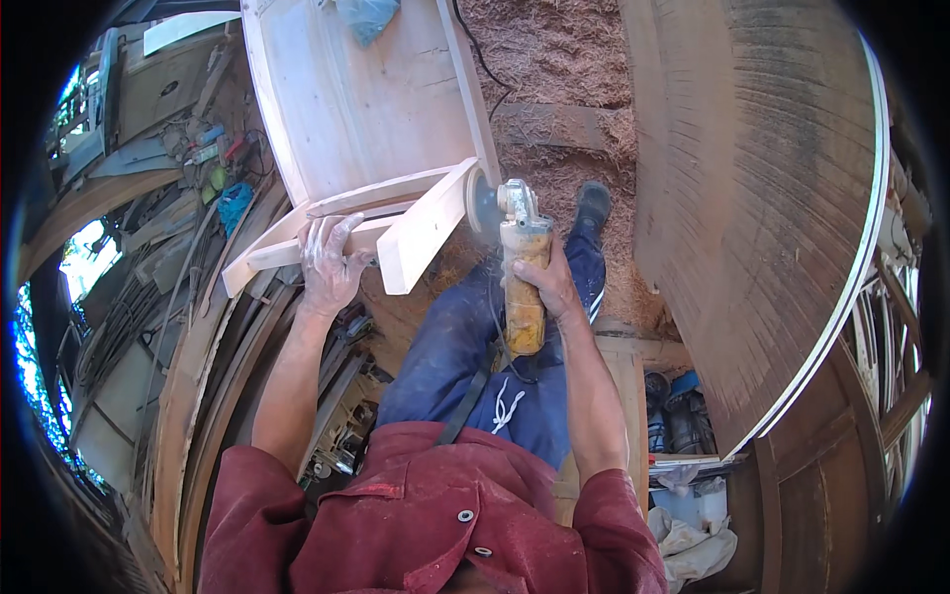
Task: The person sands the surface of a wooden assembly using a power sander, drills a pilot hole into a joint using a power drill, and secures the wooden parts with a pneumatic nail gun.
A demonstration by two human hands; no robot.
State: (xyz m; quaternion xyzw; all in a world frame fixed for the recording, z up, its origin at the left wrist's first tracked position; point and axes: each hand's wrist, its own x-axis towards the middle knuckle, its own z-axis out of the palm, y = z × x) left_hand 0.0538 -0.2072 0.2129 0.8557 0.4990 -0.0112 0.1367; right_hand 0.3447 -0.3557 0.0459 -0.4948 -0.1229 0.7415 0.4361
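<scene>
My right hand (547,280) is wrapped round the yellow body of an angle grinder (525,297). The grinder's round disc (482,203) stands on edge against the right face of a pale wooden frame (426,233), or so close that I cannot tell whether they touch. Dust-covered, my left hand (332,262) grips a crosspiece of this frame, fingers over its top. The frame is at the near end of a large pale wooden panel with raised side edges (366,99). A power cord hangs from the grinder's lower end.
A blue plastic bag (368,17) lies on the panel. Wood shavings (554,59) cover the floor ahead. To the right leans a big curved brown board (762,198). Long timber strips (188,416) and clutter crowd the left. A white bag (693,540) sits at lower right.
</scene>
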